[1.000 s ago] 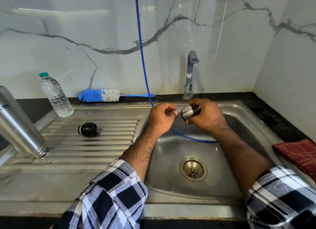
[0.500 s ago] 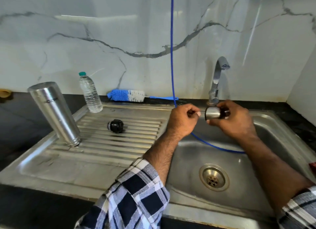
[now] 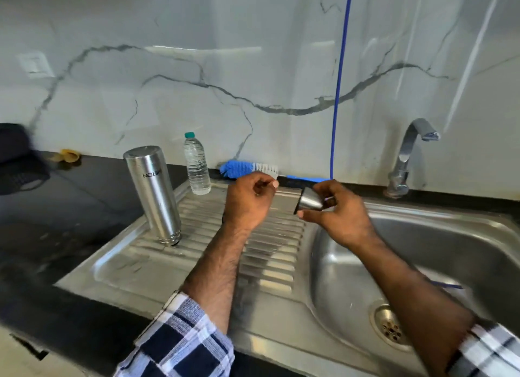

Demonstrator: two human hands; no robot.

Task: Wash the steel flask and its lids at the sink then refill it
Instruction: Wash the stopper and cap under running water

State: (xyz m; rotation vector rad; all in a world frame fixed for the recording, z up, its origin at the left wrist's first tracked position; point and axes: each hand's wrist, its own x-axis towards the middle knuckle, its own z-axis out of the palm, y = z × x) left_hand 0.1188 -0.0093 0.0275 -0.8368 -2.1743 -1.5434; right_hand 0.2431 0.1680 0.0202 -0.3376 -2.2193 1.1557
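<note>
Steel flask [image 3: 153, 192], one; one lid [image 3: 309, 203] in right hand [image 3: 336, 216].

A tall cylindrical flask of silver brushed steel [image 3: 153, 195] bears dark lettering; the small tapered lid cup [image 3: 309, 202] shows the same silver. The clear plastic water bottle [image 3: 197, 168] has a green cap. The long bottle brush [image 3: 247, 170] has blue and white bristles on a blue handle. A thin blue hose [image 3: 340, 75] crosses white marble wall panels veined grey [image 3: 197, 67]. Both shirt sleeves [image 3: 183, 340] are checked navy and white, above a black stone counter [image 3: 70, 207]
</note>
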